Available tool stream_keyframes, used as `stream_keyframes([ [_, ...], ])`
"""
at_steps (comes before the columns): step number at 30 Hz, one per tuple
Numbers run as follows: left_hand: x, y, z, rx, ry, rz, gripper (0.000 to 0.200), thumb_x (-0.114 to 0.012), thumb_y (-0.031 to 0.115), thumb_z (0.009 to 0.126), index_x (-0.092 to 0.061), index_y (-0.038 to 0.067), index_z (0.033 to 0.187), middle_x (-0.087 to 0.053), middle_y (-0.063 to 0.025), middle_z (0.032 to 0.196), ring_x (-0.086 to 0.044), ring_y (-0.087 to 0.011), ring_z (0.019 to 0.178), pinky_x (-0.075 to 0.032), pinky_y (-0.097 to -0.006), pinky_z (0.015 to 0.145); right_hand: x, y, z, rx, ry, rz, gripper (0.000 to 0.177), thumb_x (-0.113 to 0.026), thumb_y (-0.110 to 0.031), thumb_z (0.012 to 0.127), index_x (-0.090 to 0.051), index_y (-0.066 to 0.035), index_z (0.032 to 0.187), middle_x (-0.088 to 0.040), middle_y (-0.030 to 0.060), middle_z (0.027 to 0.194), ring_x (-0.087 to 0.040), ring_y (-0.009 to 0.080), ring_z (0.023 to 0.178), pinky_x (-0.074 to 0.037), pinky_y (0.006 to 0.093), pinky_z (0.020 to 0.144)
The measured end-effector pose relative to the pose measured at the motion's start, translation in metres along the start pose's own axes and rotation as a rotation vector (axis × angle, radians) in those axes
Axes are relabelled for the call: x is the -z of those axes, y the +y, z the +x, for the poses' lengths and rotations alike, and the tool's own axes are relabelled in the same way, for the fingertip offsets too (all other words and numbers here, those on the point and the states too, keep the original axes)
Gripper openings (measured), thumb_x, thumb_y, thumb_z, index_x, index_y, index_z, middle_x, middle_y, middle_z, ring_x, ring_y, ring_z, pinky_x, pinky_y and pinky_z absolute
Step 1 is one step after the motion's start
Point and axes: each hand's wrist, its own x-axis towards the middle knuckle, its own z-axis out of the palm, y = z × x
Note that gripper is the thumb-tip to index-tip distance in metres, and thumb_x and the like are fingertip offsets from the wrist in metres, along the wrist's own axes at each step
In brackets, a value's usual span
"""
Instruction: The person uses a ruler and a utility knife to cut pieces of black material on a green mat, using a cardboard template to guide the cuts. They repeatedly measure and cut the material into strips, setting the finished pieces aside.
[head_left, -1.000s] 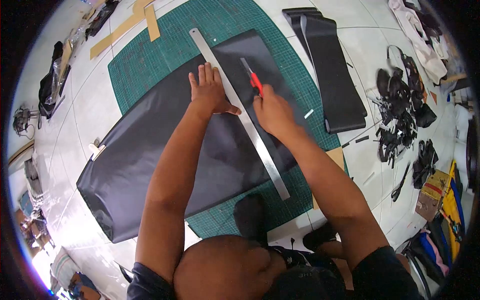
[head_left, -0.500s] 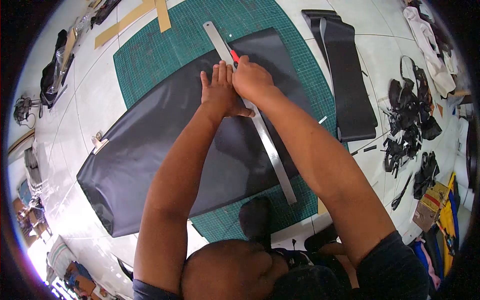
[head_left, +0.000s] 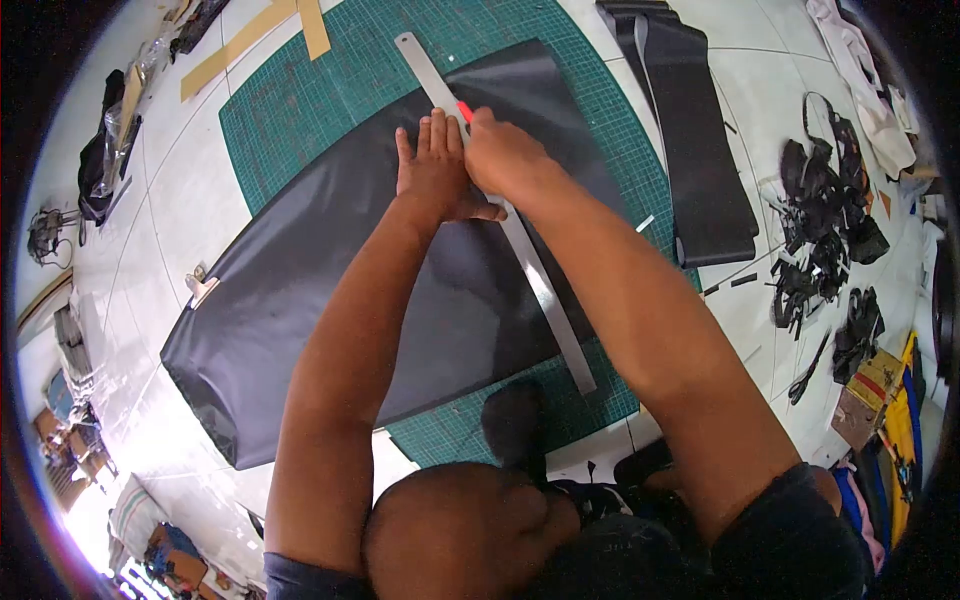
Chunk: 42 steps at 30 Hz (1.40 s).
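Note:
A long steel ruler lies aslant across a sheet of black, smooth material. My left hand presses flat on the ruler and sheet, fingers stretched out and thumb spread across the ruler. Close beside it, my right hand is closed around a red-handled cutter knife at the ruler's right edge. The knife's blade is too small to make out, and most of its handle is hidden in the hand. Beneath the sheet is a green cutting mat with grid lines.
A metal clip grips the sheet's left edge. Folded black material lies right of the mat on white floor tiles. Farther right sit a heap of black scraps and a cardboard box. Tan strips lie at the upper left.
The camera view has shifted slightly. My right hand with the cutter knife has slid a little toward me along the ruler. My left hand still presses the ruler.

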Motion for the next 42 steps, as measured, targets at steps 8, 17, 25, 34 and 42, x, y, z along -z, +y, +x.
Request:
stream_keyframes([
  [8, -0.005, 0.003, -0.004, 0.034, 0.024, 0.012, 0.152, -0.077, 0.082, 0.052, -0.009, -0.005, 0.156, -0.011, -0.0219, 0.164, -0.01, -0.0344, 0.153, -0.008, -0.0604, 0.12, -0.02, 0.047, -0.086, -0.114, -0.118, -0.053, 0.033, -0.052, -0.018, 0.096, -0.043, 0.001, 0.122, -0.067, 0.03, 0.108, -0.065, 0.0469, 0.103, -0.05, 0.0566, 0.091],
  [17, -0.021, -0.002, -0.002, 0.006, 0.163, -0.03, 0.155, -0.078, 0.085, 0.044, -0.015, -0.003, 0.155, -0.015, -0.0235, 0.163, -0.016, -0.0364, 0.152, -0.012, -0.0667, 0.117, -0.04, 0.106, -0.231, -0.212, -0.268, -0.081, 0.032, -0.057, -0.018, 0.095, -0.038, -0.002, 0.116, -0.068, 0.0278, 0.093, -0.067, 0.0476, 0.089, -0.052, 0.0583, 0.078],
  [25, -0.018, 0.0, -0.002, 0.019, 0.123, -0.044, 0.152, -0.08, 0.081, 0.046, -0.015, -0.003, 0.156, -0.015, -0.0226, 0.163, -0.014, -0.0351, 0.152, -0.011, -0.0669, 0.117, -0.044, 0.148, -0.343, -0.384, -0.441, -0.169, 0.032, -0.056, -0.02, 0.096, -0.038, -0.001, 0.115, -0.067, 0.027, 0.09, -0.067, 0.0466, 0.087, -0.052, 0.0593, 0.078],
  [34, -0.024, -0.004, -0.002, 0.0, 0.125, -0.111, 0.152, -0.085, 0.074, 0.046, -0.014, -0.004, 0.156, -0.015, -0.0236, 0.163, -0.014, -0.0359, 0.153, -0.009, -0.0689, 0.116, -0.031, 0.153, -0.334, -0.558, 0.184, 0.646, 0.025, -0.064, -0.023, 0.096, -0.047, -0.008, 0.105, -0.063, 0.0098, 0.083, -0.068, 0.0301, 0.075, -0.054, 0.046, 0.065],
  [42, -0.005, -0.005, -0.002, 0.052, 0.256, -0.263, 0.117, -0.08, 0.065, 0.063, -0.035, -0.002, 0.148, -0.032, -0.0222, 0.156, -0.03, -0.038, 0.145, -0.023, -0.0595, 0.115, -0.077, 0.167, -0.239, -0.554, 0.74, 1.336, 0.035, -0.074, -0.015, 0.089, -0.045, -0.013, 0.11, -0.051, 0.002, 0.106, -0.057, 0.0167, 0.098, -0.055, 0.041, 0.081],
])
